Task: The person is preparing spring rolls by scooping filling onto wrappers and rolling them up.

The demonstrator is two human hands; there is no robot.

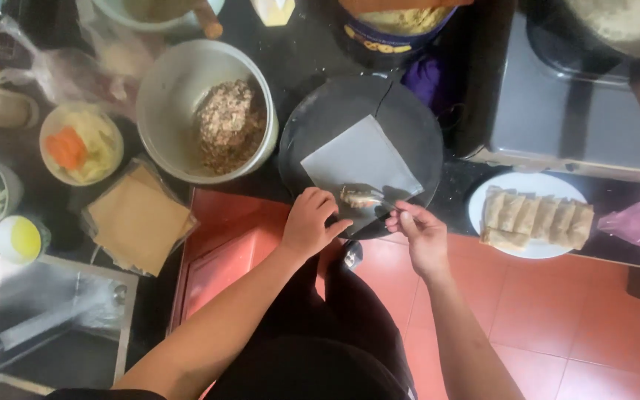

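White bowl (158, 104) holds minced filling (229, 126); plate (483, 204) holds rolls (536, 218).

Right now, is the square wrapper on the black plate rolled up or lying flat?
Lying flat. The wrapper is spread open on the black plate, all corners out, with filling only at its near corner.

A home kitchen: stove (564, 111), filling bowl (205, 111), plate of rolls (531, 215).

Big white bowl (163, 96) of minced filling sits up left, a small bowl of carrot and cabbage (81, 143) beside it. A stack of tan wrappers (139, 218) lies below. Far right, a white plate (483, 204) carries finished rolls (536, 218) in a row.
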